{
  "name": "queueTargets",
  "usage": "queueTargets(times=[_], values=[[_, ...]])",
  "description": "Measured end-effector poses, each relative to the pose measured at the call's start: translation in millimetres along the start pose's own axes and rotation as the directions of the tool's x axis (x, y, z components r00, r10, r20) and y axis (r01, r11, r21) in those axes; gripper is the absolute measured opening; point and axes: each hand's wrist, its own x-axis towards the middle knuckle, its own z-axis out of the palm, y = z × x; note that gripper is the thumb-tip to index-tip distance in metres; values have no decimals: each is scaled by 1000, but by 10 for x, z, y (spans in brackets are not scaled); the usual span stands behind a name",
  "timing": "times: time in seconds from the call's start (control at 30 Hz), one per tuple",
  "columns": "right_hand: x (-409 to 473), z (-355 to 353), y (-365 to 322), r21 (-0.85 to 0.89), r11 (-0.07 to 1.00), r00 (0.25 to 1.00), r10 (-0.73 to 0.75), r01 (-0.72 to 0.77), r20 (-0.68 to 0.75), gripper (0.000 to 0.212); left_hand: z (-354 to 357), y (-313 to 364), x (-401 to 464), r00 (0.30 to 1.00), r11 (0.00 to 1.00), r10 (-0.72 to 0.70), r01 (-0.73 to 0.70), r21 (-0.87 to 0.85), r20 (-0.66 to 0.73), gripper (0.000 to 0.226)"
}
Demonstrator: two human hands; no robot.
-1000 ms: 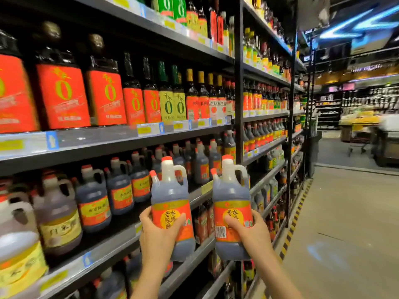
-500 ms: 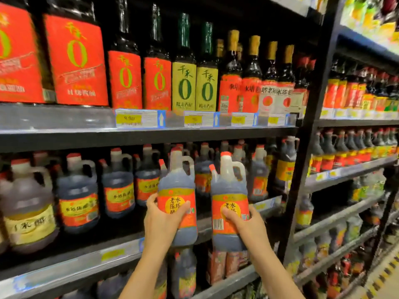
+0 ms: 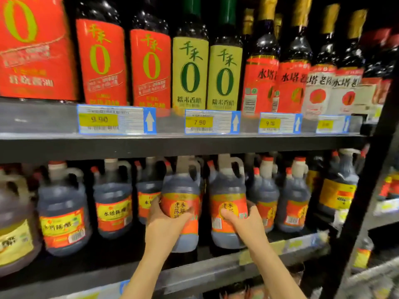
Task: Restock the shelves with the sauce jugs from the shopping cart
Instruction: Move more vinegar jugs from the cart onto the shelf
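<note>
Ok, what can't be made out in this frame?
- Head view: whether the two held jugs rest on the shelf; the left hand and right hand cover their lower fronts.
- Their caps: hidden behind the upper shelf edge.
- Rightmost price tag: blurred.
- Shopping cart: out of frame.

Dim shelves, motion blur, warped edges

The left hand [image 3: 166, 223] grips one dark sauce jug [image 3: 181, 203] by its orange label, and the right hand [image 3: 244, 221] grips a second jug [image 3: 228, 197] just right of the first. Both jugs stand upright over the lower shelf [image 3: 194, 275], among other jugs of the same kind [image 3: 112, 199]. Above that shelf, tall bottles with red labels [image 3: 101, 61] and green labels [image 3: 190, 70] line the upper shelf [image 3: 43, 145], behind yellow price tags [image 3: 98, 119].
</note>
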Motion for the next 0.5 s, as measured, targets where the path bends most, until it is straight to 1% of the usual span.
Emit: queueTargets(times=[0.1, 0.2, 0.4, 0.5], values=[[129, 46, 95, -43, 999, 999, -11, 12, 34, 66, 106, -67, 94, 1000, 1000, 28, -28, -6, -7, 88], [212, 72, 180, -71, 997, 998, -15, 19, 58, 67, 166, -129, 151, 998, 997, 61, -61, 41, -22, 93], [270, 25, 229, -121, 991, 993, -45, 58, 106, 64, 253, -202, 81, 998, 996, 51, -48, 79, -40, 100], [267, -26, 240, -90, 995, 991, -26, 39, 133, 66, 269, -170, 43, 998, 995, 45, -41, 93, -41, 100]])
